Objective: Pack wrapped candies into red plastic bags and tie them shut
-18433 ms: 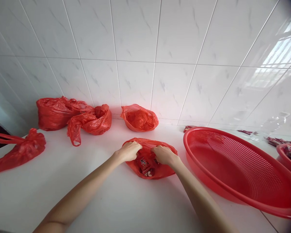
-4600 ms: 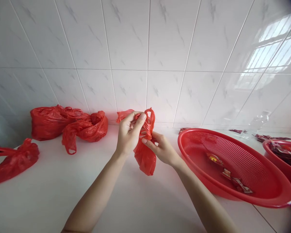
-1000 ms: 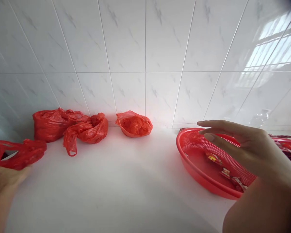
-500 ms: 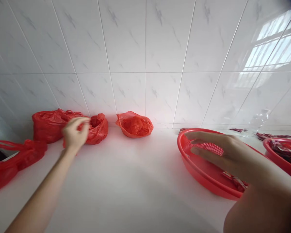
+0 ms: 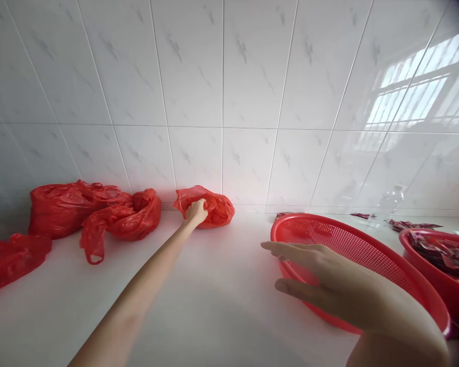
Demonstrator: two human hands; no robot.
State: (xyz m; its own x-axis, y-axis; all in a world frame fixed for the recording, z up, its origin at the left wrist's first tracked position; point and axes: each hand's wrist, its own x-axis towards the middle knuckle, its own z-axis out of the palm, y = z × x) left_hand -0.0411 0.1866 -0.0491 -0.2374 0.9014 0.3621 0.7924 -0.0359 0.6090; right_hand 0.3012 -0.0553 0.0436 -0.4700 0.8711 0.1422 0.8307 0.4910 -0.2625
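Note:
My left hand (image 5: 197,211) reaches to a small open red plastic bag (image 5: 222,208) by the wall, its fingers closed on the crumpled red plastic at the near side. Exactly which layer the fingers pinch is hard to see. Above the near left rim of a red mesh basket (image 5: 329,227) is my right hand (image 5: 317,270), open, thumb and fingers apart, holding nothing. It hides part of the basket's inside.
Filled red plastic bags (image 5: 63,206) stand at the left by the tiled wall, one knotted bag (image 5: 141,216) among them. A second red basket (image 5: 416,244) with dark packets is at far right. Behind it stands a clear plastic bottle (image 5: 392,204).
My left hand has moved right from the knotted bag to the small open bag and closed on it. My right hand has shifted left and down over the basket's rim. The view has shifted slightly.

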